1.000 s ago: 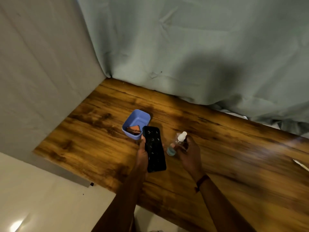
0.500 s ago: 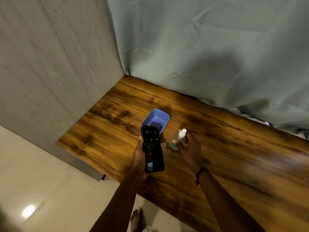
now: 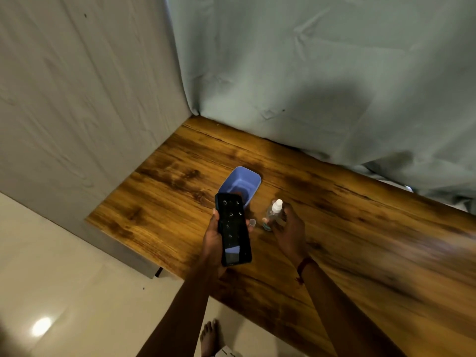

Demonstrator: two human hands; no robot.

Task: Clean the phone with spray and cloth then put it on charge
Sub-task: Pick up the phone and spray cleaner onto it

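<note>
Left hand (image 3: 212,243) grips the phone (image 3: 233,229) screen-up. The thumb lies along its left edge and the fingertips (image 3: 251,229) wrap over the right edge, so the fingers are curled round it and it is held off the table (image 3: 360,253). The dark screen has pale specks on it. Right hand (image 3: 291,233) is just right of those fingertips, fingers curled round a small clear spray bottle (image 3: 273,215) - white nozzle at the top, tilted, teal at the base. Can't tell if the base touches the wood. A small clear cap (image 3: 253,222) sits between the left fingertips and the bottle. Blue tub (image 3: 253,182) stands just beyond the left fingers, its near rim hidden by the phone's far end, with something orange-brown inside - mostly hidden. Red band (image 3: 305,264) on the right wrist. Grey-green sheet (image 3: 322,73) hangs behind the table. Bare foot (image 3: 210,336) on the floor below the left forearm.
</note>
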